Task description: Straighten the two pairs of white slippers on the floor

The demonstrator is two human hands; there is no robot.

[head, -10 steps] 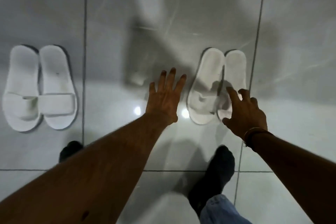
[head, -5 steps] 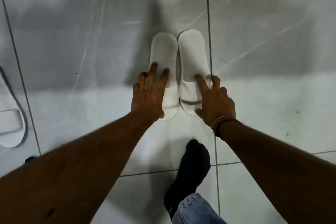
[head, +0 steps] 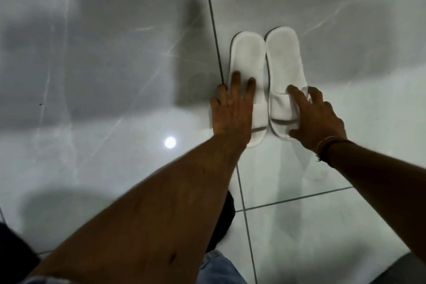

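White terry under both palms: the left hand (head: 232, 110) lies flat, fingers spread, on the left slipper (head: 250, 71), while the right hand (head: 319, 120) rests open on the strap of the right slipper (head: 284, 69). Neither grips anything. Both slippers sit side by side, touching, on the glossy tiled floor (head: 103, 76) beside a grout line. A lopsided push could skew one slipper (the tile looks slick). Count: two slippers, one pair; the second pair is out of view.
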